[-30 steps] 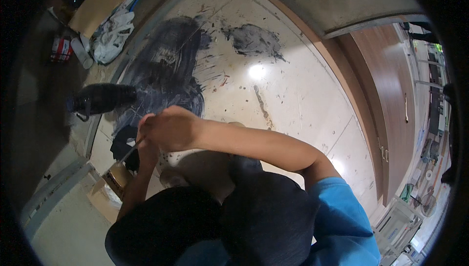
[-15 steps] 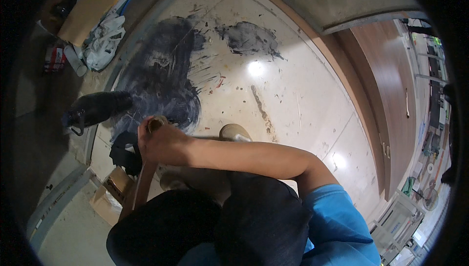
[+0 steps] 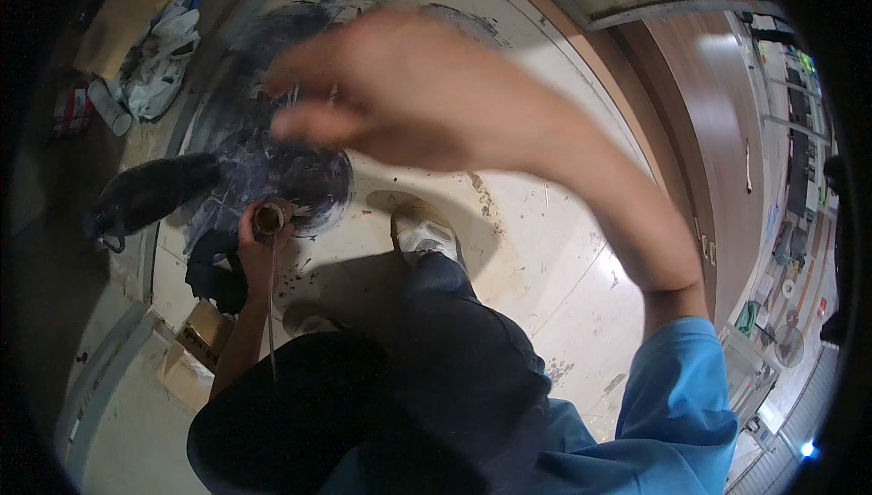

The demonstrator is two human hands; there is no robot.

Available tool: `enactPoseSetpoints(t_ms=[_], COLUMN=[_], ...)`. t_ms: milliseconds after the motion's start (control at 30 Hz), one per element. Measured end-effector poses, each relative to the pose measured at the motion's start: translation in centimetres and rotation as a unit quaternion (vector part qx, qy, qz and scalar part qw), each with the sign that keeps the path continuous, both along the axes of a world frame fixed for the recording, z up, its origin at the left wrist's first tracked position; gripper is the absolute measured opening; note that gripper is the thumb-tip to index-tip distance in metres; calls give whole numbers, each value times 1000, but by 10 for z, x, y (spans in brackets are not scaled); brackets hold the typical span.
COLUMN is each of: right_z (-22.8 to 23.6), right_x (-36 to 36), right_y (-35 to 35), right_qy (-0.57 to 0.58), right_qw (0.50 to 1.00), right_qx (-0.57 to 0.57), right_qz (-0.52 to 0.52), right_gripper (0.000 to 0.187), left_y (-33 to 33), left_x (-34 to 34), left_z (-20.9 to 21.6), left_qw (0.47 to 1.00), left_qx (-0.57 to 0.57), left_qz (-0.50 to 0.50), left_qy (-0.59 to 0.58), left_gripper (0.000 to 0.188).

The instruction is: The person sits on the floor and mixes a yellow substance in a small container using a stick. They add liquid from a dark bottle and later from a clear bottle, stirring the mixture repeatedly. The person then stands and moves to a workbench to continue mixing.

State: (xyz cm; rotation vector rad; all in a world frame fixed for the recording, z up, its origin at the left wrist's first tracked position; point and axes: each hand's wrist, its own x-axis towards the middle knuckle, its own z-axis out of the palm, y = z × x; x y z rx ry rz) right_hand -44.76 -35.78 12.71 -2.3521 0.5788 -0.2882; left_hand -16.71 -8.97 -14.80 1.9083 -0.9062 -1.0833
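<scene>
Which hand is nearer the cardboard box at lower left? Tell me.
Left. The left hand is just above the cardboard box in the picture, its forearm beside it; the right hand, blurred, is much farther up.

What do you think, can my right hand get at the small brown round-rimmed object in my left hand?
Probably yes: your right hand, blurred, looks empty, nothing visible blocks the way, and your left hand leaves the round-rimmed object uncovered on top.
</scene>
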Motion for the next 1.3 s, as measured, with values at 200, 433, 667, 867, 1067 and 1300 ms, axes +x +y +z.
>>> enactPoseSetpoints(t_ms=[200,433,667,867,1067,1300], right_z=[72,-2,-103,-126,-118,-132], right_x=[-101,-201,-124,-237,-225,-197], right_y=[-18,42,257,161,153,150], right_qy=[-98,-304,-178,-394,-521,-526], right_qw=[974,764,703,494,393,340], right_qx=[-27,2,610,483,592,668], right_qz=[-202,-570,-319,-606,-473,-402], right_gripper=[48,71,65,70,74,76], left_y=[7,-2,-7,-2,2,4], left_x=[19,29,39,43,42,48], left_z=[-2,22,31,35,35,32], left_qw=[999,991,999,996,993,994], left_qx=[-34,-58,-40,-67,-57,-43], left_qz=[-16,-75,-23,5,31,37], left_qy=[14,-96,17,65,102,88], left_gripper=[69,63,61,60,67,72])
